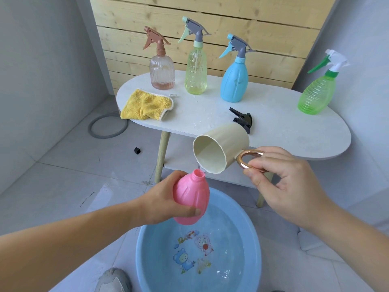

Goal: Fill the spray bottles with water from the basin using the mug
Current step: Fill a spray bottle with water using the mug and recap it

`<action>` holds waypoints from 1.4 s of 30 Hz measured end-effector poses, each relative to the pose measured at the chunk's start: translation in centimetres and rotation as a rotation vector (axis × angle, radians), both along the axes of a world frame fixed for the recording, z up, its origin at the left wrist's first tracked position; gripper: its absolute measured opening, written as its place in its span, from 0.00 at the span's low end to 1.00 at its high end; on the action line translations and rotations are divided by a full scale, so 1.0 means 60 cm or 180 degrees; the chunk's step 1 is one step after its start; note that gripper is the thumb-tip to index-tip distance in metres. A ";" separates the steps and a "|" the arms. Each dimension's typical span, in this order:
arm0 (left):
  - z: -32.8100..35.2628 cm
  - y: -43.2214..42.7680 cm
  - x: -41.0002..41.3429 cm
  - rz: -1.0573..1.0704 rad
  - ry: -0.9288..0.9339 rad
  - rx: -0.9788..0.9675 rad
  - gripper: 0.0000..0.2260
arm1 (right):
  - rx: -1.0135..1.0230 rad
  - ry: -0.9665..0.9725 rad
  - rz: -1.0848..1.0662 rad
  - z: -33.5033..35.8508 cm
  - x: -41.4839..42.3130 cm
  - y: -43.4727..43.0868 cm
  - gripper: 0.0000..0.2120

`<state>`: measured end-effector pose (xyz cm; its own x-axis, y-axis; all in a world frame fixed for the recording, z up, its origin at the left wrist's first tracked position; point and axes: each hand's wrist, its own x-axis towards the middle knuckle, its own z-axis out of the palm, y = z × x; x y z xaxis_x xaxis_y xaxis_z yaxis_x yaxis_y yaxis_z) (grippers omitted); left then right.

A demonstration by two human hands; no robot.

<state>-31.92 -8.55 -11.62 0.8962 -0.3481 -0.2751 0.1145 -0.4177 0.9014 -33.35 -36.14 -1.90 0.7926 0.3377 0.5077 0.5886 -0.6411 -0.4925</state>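
Low in the view sits a blue basin (147, 260) of clear water with cartoon prints on its bottom, and a grey shoe tip (114, 280) pokes in at its left. Above the basin, the left hand (166, 203) is wrapped round a pink bottle (190, 200), uncapped, ribbed down its sides, tilted with its neck up and to the right. The right hand (288, 186) pinches the gold handle of a cream mug (223, 148), tipped on its side with the lip just over the bottle's mouth; a thin trickle seems to fall there, though it is hard to be sure. Beyond, on a white oval table (294, 131), a black sprayer head (242, 119) lies loose and a yellow cloth (145, 106) is crumpled at the left. Farther back stand four capped bottles: a clear pinkish one (162, 72), a pale yellow-green one (195, 70), a solid blue one (234, 81) and, off to the right, a green one (317, 93).
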 end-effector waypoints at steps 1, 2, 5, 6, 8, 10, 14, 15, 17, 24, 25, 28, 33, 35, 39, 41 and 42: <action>0.000 0.000 0.000 0.0002 0.0003 0.0000 0.40 | -0.0008 -0.0009 0.0012 0.000 0.000 0.000 0.13; 0.001 0.000 0.000 0.0004 0.0001 0.0004 0.40 | -0.0017 -0.0014 0.0023 0.000 -0.001 0.000 0.13; 0.000 0.000 0.000 -0.0003 -0.0004 0.0016 0.40 | -0.0067 -0.0028 0.0044 -0.001 0.000 -0.001 0.12; 0.000 0.000 0.000 -0.0014 0.0006 0.0008 0.40 | -0.0085 -0.0043 0.0049 -0.001 0.001 -0.002 0.12; 0.001 -0.001 -0.001 -0.0020 0.0020 0.0007 0.40 | -0.0119 -0.0088 0.0067 -0.002 0.001 -0.003 0.12; 0.002 -0.001 -0.002 -0.0020 0.0024 0.0014 0.39 | -0.0173 -0.0131 0.0081 -0.002 0.002 -0.003 0.13; 0.002 -0.001 -0.002 -0.0030 0.0035 0.0026 0.37 | -0.0285 -0.0263 0.0075 -0.004 0.002 -0.005 0.13; 0.002 -0.001 -0.003 -0.0034 0.0039 0.0026 0.37 | -0.0306 -0.0294 0.0077 -0.004 0.002 -0.005 0.13; 0.001 -0.001 -0.003 -0.0041 0.0043 0.0025 0.37 | -0.0342 -0.0350 0.0094 -0.004 0.001 -0.005 0.13; 0.005 -0.005 -0.006 -0.0022 0.0034 0.0011 0.37 | -0.0575 -0.0646 0.0238 -0.006 0.003 -0.004 0.11; 0.005 -0.005 -0.006 -0.0024 0.0038 0.0018 0.36 | -0.0608 -0.0695 0.0259 -0.006 0.003 -0.003 0.12; 0.005 -0.005 -0.006 -0.0029 0.0054 0.0028 0.38 | -0.0685 -0.0830 0.0342 -0.005 0.002 0.000 0.11; 0.006 -0.004 -0.006 0.0000 0.0052 0.0001 0.40 | -0.0705 -0.0714 0.0314 -0.007 -0.002 0.008 0.11; 0.008 -0.004 -0.006 0.0027 0.0046 -0.0003 0.41 | -0.0237 -0.0052 -0.0021 -0.009 -0.013 0.016 0.11; 0.009 -0.001 -0.008 0.0032 0.0030 0.0037 0.39 | 0.1042 0.1478 -0.0598 -0.012 -0.022 0.027 0.12; 0.009 0.000 -0.010 0.0029 0.0032 0.0059 0.38 | 0.1293 0.1803 -0.0889 -0.034 -0.015 0.023 0.16; 0.008 0.001 -0.011 0.0034 0.0035 0.0070 0.38 | 0.1419 0.1992 -0.1002 -0.050 -0.010 0.022 0.17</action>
